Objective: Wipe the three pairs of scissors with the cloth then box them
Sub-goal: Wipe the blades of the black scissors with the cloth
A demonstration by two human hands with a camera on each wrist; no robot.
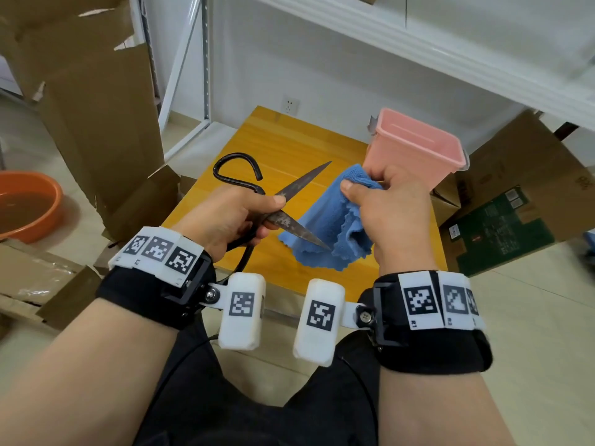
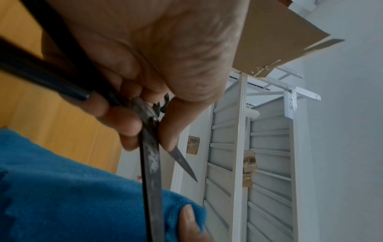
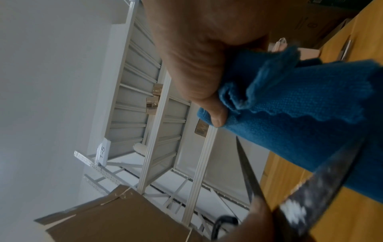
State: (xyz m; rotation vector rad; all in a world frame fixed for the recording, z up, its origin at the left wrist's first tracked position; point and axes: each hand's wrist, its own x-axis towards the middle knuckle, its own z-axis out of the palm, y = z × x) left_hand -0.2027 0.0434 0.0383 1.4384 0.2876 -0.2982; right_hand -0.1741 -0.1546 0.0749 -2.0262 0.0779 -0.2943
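My left hand (image 1: 235,217) grips a pair of dark iron scissors (image 1: 291,225) at the pivot, its blades spread wide apart above the wooden table (image 1: 283,140). One blade points up and away, the other points toward the blue cloth (image 1: 325,220). My right hand (image 1: 386,214) pinches the cloth between thumb and fingers, and the cloth hangs just behind the lower blade (image 2: 150,163). The left wrist view shows the cloth (image 2: 72,196) beside that blade. In the right wrist view the cloth (image 3: 300,114) is bunched under my thumb. A pink plastic box (image 1: 418,146) stands open behind my right hand.
Cardboard sheets (image 1: 96,107) lean at the left, and an orange basin (image 1: 25,204) sits on the floor there. Cardboard boxes (image 1: 515,194) lie right of the table. A white metal shelf rack (image 1: 418,43) rises behind.
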